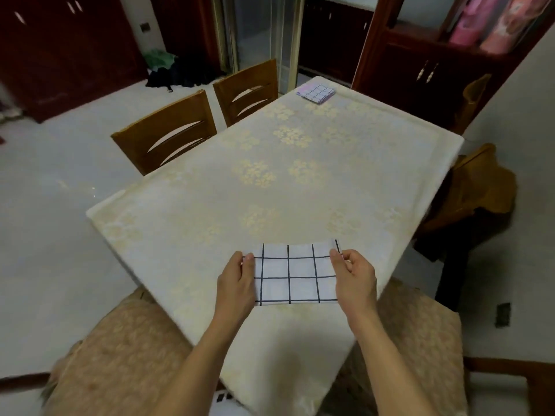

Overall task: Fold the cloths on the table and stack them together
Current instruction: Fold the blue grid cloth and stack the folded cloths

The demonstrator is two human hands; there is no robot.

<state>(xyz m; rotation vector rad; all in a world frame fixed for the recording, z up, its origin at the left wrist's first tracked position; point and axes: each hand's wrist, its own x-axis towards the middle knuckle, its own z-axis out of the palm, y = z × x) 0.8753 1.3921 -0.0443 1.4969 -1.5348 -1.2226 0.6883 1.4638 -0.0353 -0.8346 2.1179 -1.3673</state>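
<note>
Checked cloth folded flat at near end of table, left hand pinching its far-left corner, right hand pinching far-right corner, fingertips hidden under fabric, folded stack at far corner, layers unclear

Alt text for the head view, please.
Both hands, left hand and right hand, pinch the far corners of a white checked cloth on the table. A folded stack sits at the far end.

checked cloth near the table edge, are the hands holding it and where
Yes. The left hand and right hand pinch the checked cloth at its two far corners.
</note>
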